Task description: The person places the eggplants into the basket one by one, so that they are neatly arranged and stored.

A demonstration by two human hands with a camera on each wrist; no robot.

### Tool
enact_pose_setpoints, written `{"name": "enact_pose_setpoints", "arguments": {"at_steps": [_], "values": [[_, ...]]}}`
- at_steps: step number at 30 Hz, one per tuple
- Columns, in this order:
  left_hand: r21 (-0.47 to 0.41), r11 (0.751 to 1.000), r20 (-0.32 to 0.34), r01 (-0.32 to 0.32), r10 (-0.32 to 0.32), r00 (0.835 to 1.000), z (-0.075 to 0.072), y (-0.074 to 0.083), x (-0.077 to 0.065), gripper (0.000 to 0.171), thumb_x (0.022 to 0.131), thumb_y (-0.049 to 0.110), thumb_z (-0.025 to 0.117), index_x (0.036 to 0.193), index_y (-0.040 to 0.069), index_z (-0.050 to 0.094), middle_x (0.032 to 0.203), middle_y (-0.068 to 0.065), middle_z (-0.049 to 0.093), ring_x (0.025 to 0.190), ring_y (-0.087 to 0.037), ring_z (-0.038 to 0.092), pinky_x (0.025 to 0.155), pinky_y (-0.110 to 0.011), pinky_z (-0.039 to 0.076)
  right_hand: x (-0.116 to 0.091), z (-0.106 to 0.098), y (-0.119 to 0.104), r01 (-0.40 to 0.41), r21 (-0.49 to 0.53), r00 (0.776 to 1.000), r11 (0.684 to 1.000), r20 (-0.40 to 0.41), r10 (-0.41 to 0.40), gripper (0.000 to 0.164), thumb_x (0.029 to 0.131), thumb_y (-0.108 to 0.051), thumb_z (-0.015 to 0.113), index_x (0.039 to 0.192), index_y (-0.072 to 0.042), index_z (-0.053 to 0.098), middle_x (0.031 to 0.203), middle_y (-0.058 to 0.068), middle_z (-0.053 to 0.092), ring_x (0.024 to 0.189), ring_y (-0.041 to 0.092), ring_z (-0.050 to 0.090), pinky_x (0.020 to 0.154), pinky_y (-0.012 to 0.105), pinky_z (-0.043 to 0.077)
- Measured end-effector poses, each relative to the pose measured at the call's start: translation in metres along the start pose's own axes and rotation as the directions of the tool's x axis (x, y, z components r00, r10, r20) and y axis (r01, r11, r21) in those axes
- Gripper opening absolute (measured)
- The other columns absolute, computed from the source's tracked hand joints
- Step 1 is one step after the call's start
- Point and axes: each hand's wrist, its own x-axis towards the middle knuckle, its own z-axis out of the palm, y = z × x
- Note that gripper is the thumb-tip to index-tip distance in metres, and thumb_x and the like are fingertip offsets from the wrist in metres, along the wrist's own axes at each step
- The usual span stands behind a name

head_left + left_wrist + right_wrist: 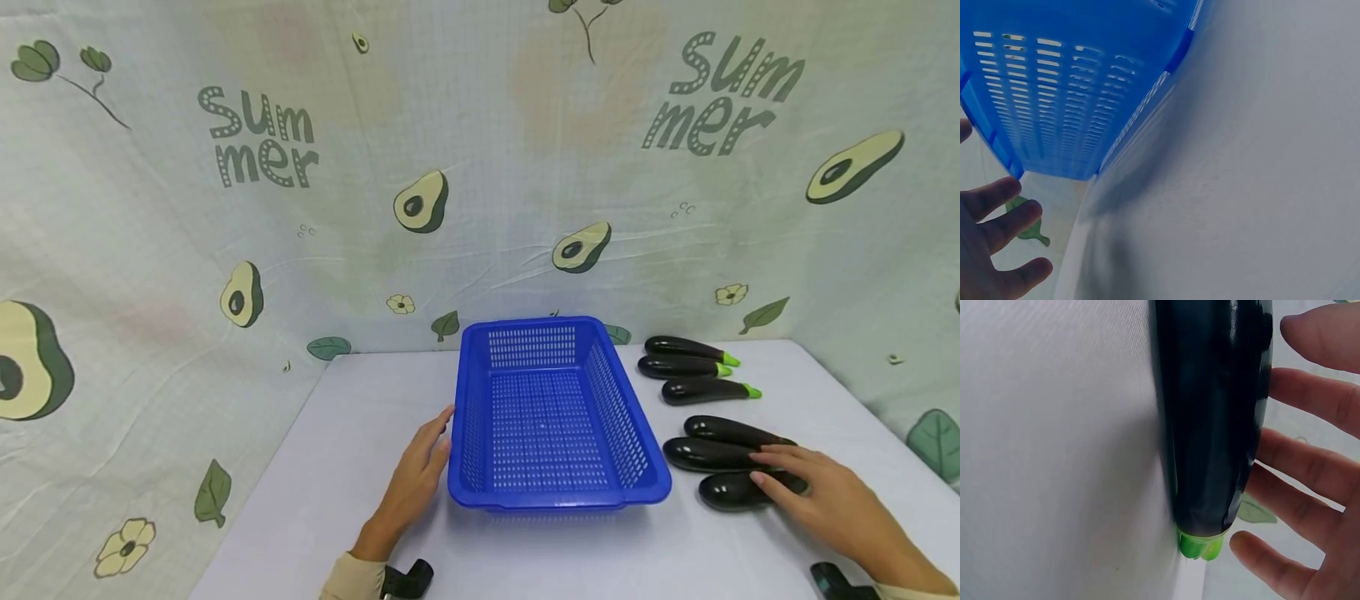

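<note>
A blue slotted plastic basket (543, 417) sits on the white table in the head view. My left hand (416, 471) is beside its left wall, fingertips right at the rim; in the left wrist view the fingers (1013, 225) are spread near the basket wall (1054, 81). My right hand (832, 496) reaches over the stem ends of the nearest eggplants, its fingers loosely extended above the front eggplant (731, 492) and the middle eggplant (705, 455). In the right wrist view, a dark glossy eggplant (1213, 419) with a green cap lies by the spread fingers (1316, 465).
Behind the near group, another eggplant (731, 430) lies alongside. Farther back are three more eggplants, the closest (705, 391) pointing its green stem right. A printed cloth (495, 167) hangs behind the table. Both wrists wear dark devices.
</note>
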Motion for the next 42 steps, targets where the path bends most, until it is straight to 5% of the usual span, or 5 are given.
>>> {"name": "enact_pose_setpoints", "arguments": {"at_steps": [9,18,25,35,42], "values": [[-0.100,0.993,0.023,-0.067,0.070,0.997,0.004,0.003,0.000,0.045,0.100,0.025,0.038,0.145,0.023,0.032,0.144,0.001,0.036,0.132,-0.021,0.033,0.103,-0.052,0.028,-0.003,0.001,-0.001,-0.013,0.022,1.000,1.000,-0.023,0.013,0.036,0.077,-0.035,0.073,0.098,-0.006,0.071,0.112,0.021,0.058,0.101,0.047,0.051,0.081,0.060,0.035],[-0.292,0.954,0.111,0.067,-0.035,0.993,0.000,0.022,-0.005,0.049,0.099,0.016,0.040,0.146,0.015,0.028,0.148,-0.010,0.028,0.135,-0.029,0.025,0.105,-0.054,0.024,-0.001,-0.002,-0.001,0.032,0.030,0.999,0.999,-0.019,-0.031,0.027,0.075,-0.034,0.076,0.092,-0.012,0.074,0.101,0.012,0.060,0.095,0.039,0.054,0.072,0.054,0.039],[-0.407,0.906,0.188,0.114,-0.039,0.981,-0.005,0.042,-0.006,0.054,0.098,0.012,0.037,0.148,0.008,0.016,0.153,-0.012,0.012,0.139,-0.030,0.012,0.108,-0.052,0.014,0.004,-0.011,0.004,0.009,0.009,0.994,1.000,0.107,-0.010,0.032,0.078,-0.039,0.071,0.093,-0.010,0.074,0.097,0.013,0.061,0.093,0.042,0.055,0.072,0.056,0.042],[-0.445,0.891,0.190,0.091,-0.005,0.982,0.005,0.031,-0.001,0.055,0.098,0.015,0.036,0.149,0.014,0.016,0.153,-0.007,0.011,0.139,-0.026,0.008,0.108,-0.054,0.009,-0.002,-0.016,0.013,-0.015,0.026,0.990,1.000,0.142,0.011,0.030,0.076,-0.033,0.074,0.093,-0.009,0.073,0.106,0.022,0.060,0.100,0.047,0.052,0.075,0.056,0.040],[-0.451,0.883,0.194,0.129,-0.045,0.980,0.000,0.036,-0.004,0.055,0.096,0.013,0.039,0.147,0.009,0.018,0.153,-0.013,0.010,0.139,-0.030,0.010,0.108,-0.054,0.010,-0.004,-0.011,0.013,0.012,0.022,0.983,1.000,0.181,-0.015,0.037,0.070,-0.028,0.079,0.100,-0.008,0.071,0.111,0.025,0.058,0.102,0.049,0.050,0.078,0.058,0.039]]}}
